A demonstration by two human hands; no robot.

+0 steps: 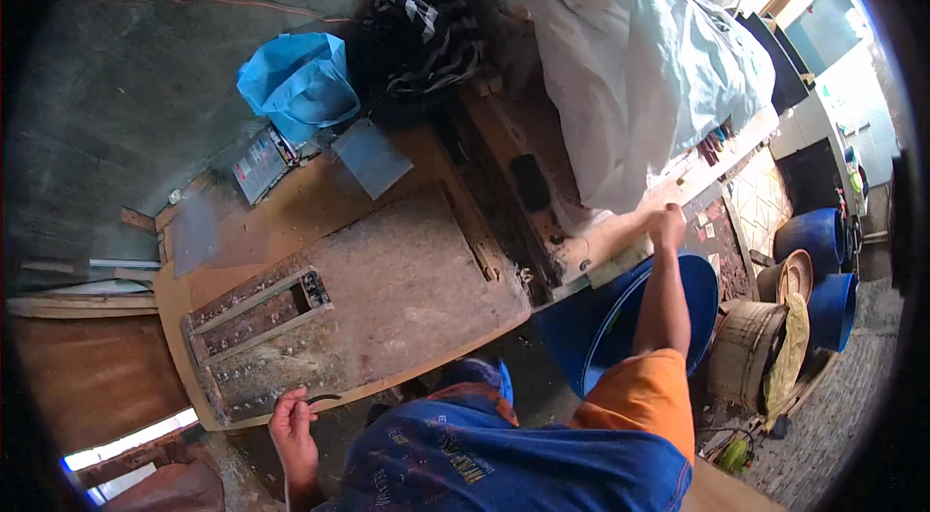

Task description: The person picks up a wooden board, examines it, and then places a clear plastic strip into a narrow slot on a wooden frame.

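Two bare hands, set wide apart. Left hand (pixel 293 423): thumb and fingers pinched on one end of a dark curved strip (pixel 325 399), near the table's front edge. Right hand (pixel 666 225): fingers curled; grip cannot be told. Beyond left hand: wooden table (pixel 315 229); farther off, one blue bag (pixel 298 86). Just beyond right hand: one pale sheet (pixel 620 76). Under right forearm: one blue barrel (pixel 578 333).

Dim wall (pixel 174 86), bright glare at upper right, fisheye bending, black vignette
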